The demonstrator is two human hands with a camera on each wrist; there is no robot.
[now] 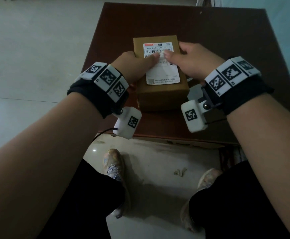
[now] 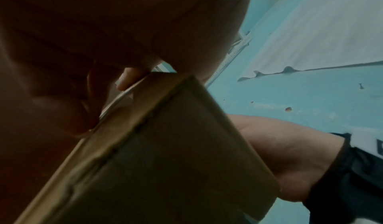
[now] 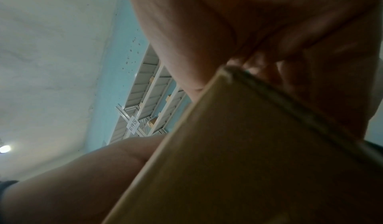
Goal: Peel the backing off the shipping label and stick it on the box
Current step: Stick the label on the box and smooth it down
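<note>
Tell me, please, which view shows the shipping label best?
The head view: the shipping label lies face up on the box, print visible. The left wrist view catches only its thin edge; the right wrist view shows no legible label.

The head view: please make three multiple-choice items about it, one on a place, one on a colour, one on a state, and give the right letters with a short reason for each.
1. Where does the shipping label lie?
A. on the floor
B. on the top face of the box
C. on the far corner of the table

2. What colour is the table?
A. dark reddish brown
B. white
C. green

3. What are the two hands doing?
A. both hang idle beside the box
B. one lifts the box in the air
C. both thumbs press on the label while the fingers hold the box sides

Key: 1 B, the white label covers the box top. 2 A, the bare tabletop around the box is dark reddish brown. 3 C, the left hand and the right hand meet thumb to thumb near the barcode.
</note>
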